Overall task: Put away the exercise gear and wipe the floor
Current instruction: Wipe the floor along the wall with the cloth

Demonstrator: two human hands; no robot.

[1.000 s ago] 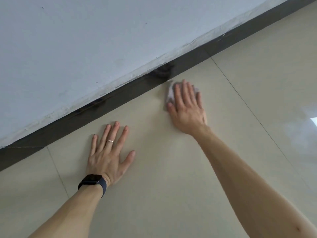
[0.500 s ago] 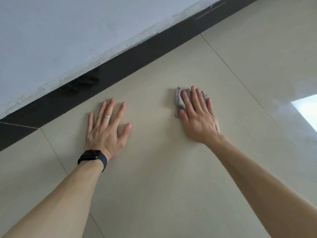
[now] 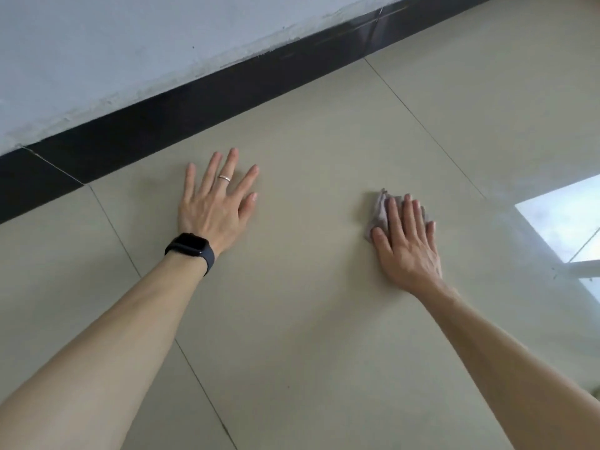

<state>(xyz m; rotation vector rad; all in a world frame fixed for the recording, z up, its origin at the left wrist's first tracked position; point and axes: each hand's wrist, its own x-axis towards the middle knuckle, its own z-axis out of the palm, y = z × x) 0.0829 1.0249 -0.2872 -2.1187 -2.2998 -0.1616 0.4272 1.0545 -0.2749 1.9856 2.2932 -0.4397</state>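
**Wiping stroke comes away from the skirting**

We are low over the floor (image 3: 308, 319), and both arms reach forward toward 12 o'clock. Our left grip (image 3: 214, 209) lies flat on the tile with its fingers spread wide and holds nothing. We judge that it is there as a prop, to carry our weight while the other arm works. It wears a ring (image 3: 224, 178), and a dark watch (image 3: 191, 250) sits on the wrist.

Our right grip (image 3: 406, 248) is at 3 o'clock from the left one. Its fingers are straight and close together, and they press a small grey cloth (image 3: 378, 211) onto the floor. They do not pinch it. A flat palm probably spreads the pressure, so the cloth slides and does not bunch up. Only the part of the cloth at the 10 o'clock side of the fingers shows; the rest is hidden under the hand.

The black skirting (image 3: 194, 105) runs along the foot of the wall (image 3: 130, 43) at 11 to 12 o'clock. A bright window reflection (image 3: 565, 216) lies at 3 o'clock. No exercise gear is in view.

One second ago the cloth was just beside the skirting. Now it is well apart from it, drawn back and toward 3 o'clock. The two grips are also farther from each other than half a second ago. The left grip stays planted beside the same tile joint.
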